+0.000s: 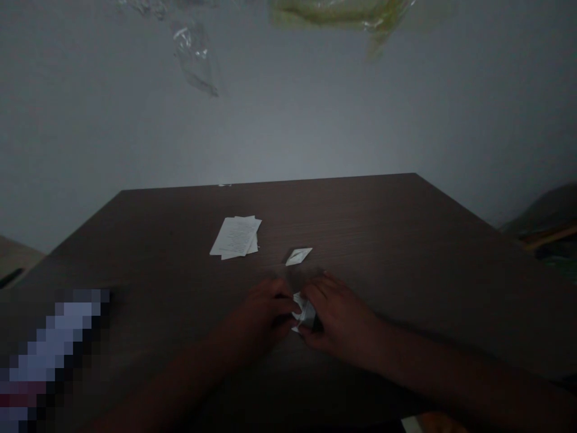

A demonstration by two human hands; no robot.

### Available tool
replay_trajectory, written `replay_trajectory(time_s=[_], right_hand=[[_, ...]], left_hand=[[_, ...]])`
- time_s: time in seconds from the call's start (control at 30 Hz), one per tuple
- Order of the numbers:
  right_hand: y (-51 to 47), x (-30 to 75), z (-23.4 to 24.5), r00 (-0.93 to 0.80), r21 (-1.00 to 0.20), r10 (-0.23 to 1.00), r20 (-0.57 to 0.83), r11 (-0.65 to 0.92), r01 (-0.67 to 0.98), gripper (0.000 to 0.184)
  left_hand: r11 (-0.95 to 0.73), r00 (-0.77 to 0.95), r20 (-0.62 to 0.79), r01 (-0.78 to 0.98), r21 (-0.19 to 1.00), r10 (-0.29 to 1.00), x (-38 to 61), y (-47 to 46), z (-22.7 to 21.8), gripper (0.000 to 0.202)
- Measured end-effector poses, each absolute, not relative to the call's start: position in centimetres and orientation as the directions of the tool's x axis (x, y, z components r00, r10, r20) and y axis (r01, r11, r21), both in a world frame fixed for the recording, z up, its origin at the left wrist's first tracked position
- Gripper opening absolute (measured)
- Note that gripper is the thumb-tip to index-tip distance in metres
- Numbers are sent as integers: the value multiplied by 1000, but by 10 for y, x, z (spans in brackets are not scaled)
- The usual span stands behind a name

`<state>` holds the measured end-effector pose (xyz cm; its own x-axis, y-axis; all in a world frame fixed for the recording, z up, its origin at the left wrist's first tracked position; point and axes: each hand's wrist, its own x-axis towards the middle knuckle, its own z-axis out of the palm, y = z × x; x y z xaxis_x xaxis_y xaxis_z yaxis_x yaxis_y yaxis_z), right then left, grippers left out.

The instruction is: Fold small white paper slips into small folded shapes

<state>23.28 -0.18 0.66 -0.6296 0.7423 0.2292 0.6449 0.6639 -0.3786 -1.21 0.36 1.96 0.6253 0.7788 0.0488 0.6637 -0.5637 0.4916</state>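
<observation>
A small folded piece of white paper (307,313) is between my two hands, low over the near middle of the table. My left hand (273,304) has its fingers curled onto the paper's left side. From the right, my right hand (331,310) closes its thumb and fingers around the other side. Parts of the paper are hidden under the fingers. Just beyond my hands lies another folded white paper piece (299,257), diamond-like in outline. Farther left, a few printed paper sheets (237,236) overlap in a loose stack.
The dark brown wooden table (360,222) ends at a pale wall. A blurred, pixelated rectangular object (58,343) lies at the left front. Clear plastic (196,57) and yellow plastic (333,13) hang on the wall. A white scrap (225,185) sits at the table's far edge.
</observation>
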Motion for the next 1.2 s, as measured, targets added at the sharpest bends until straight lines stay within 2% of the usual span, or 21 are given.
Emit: replay_trajectory(time_s=[0.1,0.27,0.53,0.73,1.03,1.2], right_hand=[[-4,232,5,-625,-405,753,209,648,645,31],[-8,230,4,-611,-445,764,207,630,636,35],[0,233,-3,-554,-443,799,232,594,672,37],[23,239,-3,-417,-448,876,242,482,753,41],[11,235,-8,-476,-480,837,269,545,687,41],[32,243,-2,-395,-475,887,238,461,749,35]], left_hand=[[-543,657,11,614,573,754,-15,6,13,31],[-534,660,25,584,611,751,-20,6,9,38],[-538,650,19,612,579,760,-20,6,8,37],[-557,634,55,631,539,771,-18,5,-4,50],[-581,627,102,632,513,773,-18,4,-12,53],[-548,613,48,665,507,789,-17,3,0,50]])
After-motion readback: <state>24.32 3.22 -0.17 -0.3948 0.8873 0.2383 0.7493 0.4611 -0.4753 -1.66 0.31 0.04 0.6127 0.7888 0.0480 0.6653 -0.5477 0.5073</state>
